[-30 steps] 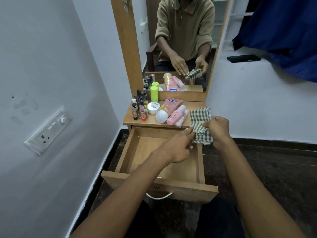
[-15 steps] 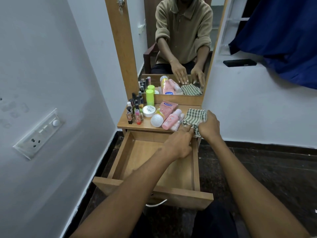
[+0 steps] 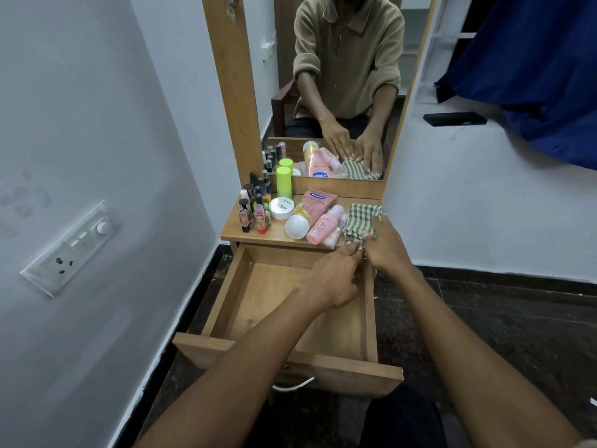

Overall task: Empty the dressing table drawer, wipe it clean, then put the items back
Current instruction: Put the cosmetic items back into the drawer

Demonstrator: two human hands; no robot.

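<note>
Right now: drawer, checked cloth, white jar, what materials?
Drawer: likely wood or laminate board, matte, printed-looking grain. Checked cloth: woven fabric, green-white check, soft folds. White jar: probably plastic, smooth with slight sheen.

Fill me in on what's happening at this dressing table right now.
A person sits facing the mirror with the drawer pulled out and empty. Its contents, bottles, tubes and a white jar, stand on the tabletop. Both hands are at the checked cloth lying on the tabletop's right end: the right hand rests on it, and the left hand touches its near edge with its fingertips. Nothing has gone back in the drawer yet.
</note>
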